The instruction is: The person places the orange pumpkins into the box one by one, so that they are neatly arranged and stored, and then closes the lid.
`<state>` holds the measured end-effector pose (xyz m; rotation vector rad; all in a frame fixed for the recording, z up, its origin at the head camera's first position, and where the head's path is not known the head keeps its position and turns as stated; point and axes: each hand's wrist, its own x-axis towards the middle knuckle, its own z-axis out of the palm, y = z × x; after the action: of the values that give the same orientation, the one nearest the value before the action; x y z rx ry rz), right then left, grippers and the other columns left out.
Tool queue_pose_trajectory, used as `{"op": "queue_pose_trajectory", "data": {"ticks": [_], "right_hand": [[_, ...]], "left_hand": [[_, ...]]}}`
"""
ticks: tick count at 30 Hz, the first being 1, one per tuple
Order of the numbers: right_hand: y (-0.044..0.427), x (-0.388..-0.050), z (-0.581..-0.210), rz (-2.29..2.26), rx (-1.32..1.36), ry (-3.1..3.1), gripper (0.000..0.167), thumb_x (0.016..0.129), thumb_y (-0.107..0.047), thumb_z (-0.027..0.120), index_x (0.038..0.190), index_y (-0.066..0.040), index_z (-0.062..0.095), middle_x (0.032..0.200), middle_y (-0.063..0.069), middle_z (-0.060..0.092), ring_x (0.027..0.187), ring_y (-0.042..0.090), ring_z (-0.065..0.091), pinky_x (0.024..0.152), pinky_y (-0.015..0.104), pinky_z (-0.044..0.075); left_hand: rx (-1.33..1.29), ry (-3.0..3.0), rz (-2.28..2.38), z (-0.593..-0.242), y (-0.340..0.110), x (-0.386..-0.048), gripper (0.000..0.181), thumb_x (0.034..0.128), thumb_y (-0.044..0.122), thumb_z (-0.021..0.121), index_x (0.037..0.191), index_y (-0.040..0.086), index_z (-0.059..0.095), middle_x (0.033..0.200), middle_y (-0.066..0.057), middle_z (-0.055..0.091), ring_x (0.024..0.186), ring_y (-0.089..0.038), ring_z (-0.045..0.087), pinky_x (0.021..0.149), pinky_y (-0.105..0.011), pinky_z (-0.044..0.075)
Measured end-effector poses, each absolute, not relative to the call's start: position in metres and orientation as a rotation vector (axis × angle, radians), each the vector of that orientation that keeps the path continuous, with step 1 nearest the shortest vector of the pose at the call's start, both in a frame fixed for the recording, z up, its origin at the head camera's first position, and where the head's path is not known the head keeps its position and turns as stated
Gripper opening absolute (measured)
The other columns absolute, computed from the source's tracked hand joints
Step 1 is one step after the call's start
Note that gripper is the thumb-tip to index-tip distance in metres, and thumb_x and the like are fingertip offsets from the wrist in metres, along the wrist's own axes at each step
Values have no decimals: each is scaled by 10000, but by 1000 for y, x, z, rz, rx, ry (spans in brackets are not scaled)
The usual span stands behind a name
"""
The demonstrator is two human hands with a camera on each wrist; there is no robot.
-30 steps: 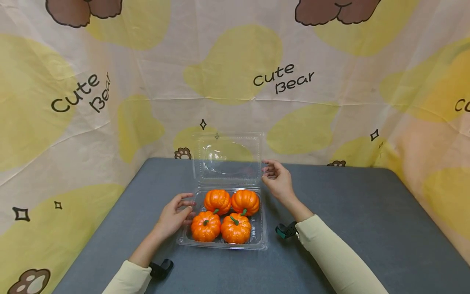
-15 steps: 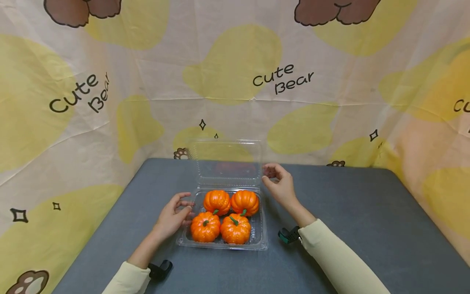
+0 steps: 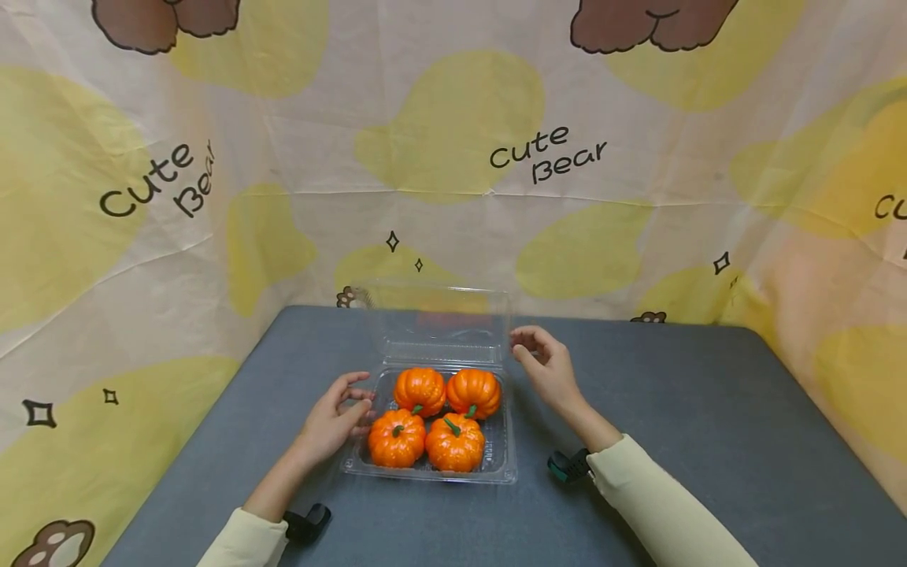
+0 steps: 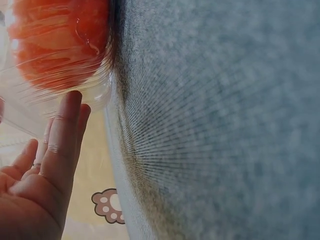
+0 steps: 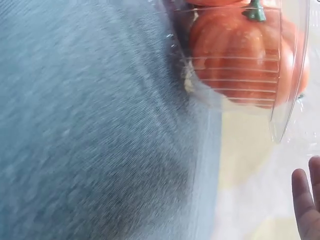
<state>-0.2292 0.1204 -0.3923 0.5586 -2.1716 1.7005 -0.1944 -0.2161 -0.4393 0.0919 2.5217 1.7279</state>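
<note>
Several small orange pumpkins with green stems, one of them a front pumpkin (image 3: 455, 445), sit in a clear plastic clamshell box (image 3: 499, 475). Its transparent lid (image 3: 446, 324) stands raised at the back hinge. My left hand (image 3: 333, 417) is at the box's left side; in the left wrist view its straight fingers (image 4: 62, 135) reach the clear wall, beside a pumpkin (image 4: 60, 45). My right hand (image 3: 553, 370) is by the lid's right edge, fingertips at or just behind it; contact is unclear. The right wrist view shows two extended fingers (image 5: 303, 200) below the box.
The box stands on a grey cloth-covered table (image 3: 673, 425). A printed curtain (image 3: 453, 134) hangs behind the table and along its sides. Dark bands with devices sit at the wrists, the left device (image 3: 308, 524) and the right device (image 3: 569, 466).
The lid's upper edge has come lower in the head view as the lid tilts on its hinge. My right hand has moved slightly toward me and rightward; the left hand stays nearly still.
</note>
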Motion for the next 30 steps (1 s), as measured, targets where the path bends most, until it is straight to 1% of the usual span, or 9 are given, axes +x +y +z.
{"op": "queue_pose_trajectory", "data": {"ticks": [2,5,7,11,13,15,19,25,30], "right_hand": [[123,-227,-393,1691,584,-2186,195,919,34,559,1084,129,600,1025,306,636,881,349,605,752,144,504],[127,-223,-396,1671,623,-2212,189,930,27,548,1079,131,601,1042,305,640,929,397,594,775,146,503],[128,-221,-397,1669,635,-2227,180,939,20,539,1065,128,608,1045,297,644,926,307,616,781,150,502],[130,-217,-397,1660,668,-2239,164,946,26,518,1027,134,613,1031,302,644,899,33,589,790,157,499],[130,-214,-396,1652,680,-2243,157,945,31,512,1012,131,613,1018,307,640,892,-38,559,788,161,496],[130,-211,-395,1618,687,-2256,152,944,33,507,1008,120,615,1003,293,645,889,-38,558,784,174,498],[132,-208,-397,1558,697,-2290,148,945,34,495,1011,73,622,984,225,649,887,47,575,779,219,503],[141,-215,-419,1533,745,-2336,160,974,-40,500,1037,-29,647,1032,132,652,899,42,564,771,252,515],[136,-197,-398,1478,738,-2437,156,962,-32,523,1033,-1,658,1085,170,652,912,96,592,747,271,533]], "left_hand": [[116,2513,1738,-439,-217,-194,450,979,133,525,1405,82,390,1232,-269,570,972,-321,681,710,-363,599],[130,2491,1758,-439,-217,-193,419,1002,144,480,1406,83,387,1256,-278,557,991,-334,672,724,-375,598],[132,2468,1781,-439,-218,-192,397,1023,157,430,1410,81,382,1273,-284,545,1000,-339,665,739,-382,595],[129,2415,1829,-437,-219,-189,390,1044,184,363,1416,67,370,1296,-298,524,1005,-344,656,751,-385,593],[126,2392,1847,-435,-219,-188,403,1044,204,362,1419,58,364,1306,-306,517,1000,-338,659,743,-385,595],[119,2375,1853,-434,-220,-187,417,1042,227,364,1422,54,357,1318,-311,508,992,-331,664,729,-390,597],[142,2352,1855,-431,-221,-184,433,1046,239,338,1430,41,337,1342,-324,485,989,-338,666,721,-414,596],[211,2352,1823,-428,-227,-180,448,1054,259,304,1435,25,325,1364,-346,465,1017,-397,650,729,-435,590],[155,2385,1781,-424,-230,-173,453,1051,287,313,1425,34,351,1355,-313,501,1000,-354,666,694,-389,582]]}}
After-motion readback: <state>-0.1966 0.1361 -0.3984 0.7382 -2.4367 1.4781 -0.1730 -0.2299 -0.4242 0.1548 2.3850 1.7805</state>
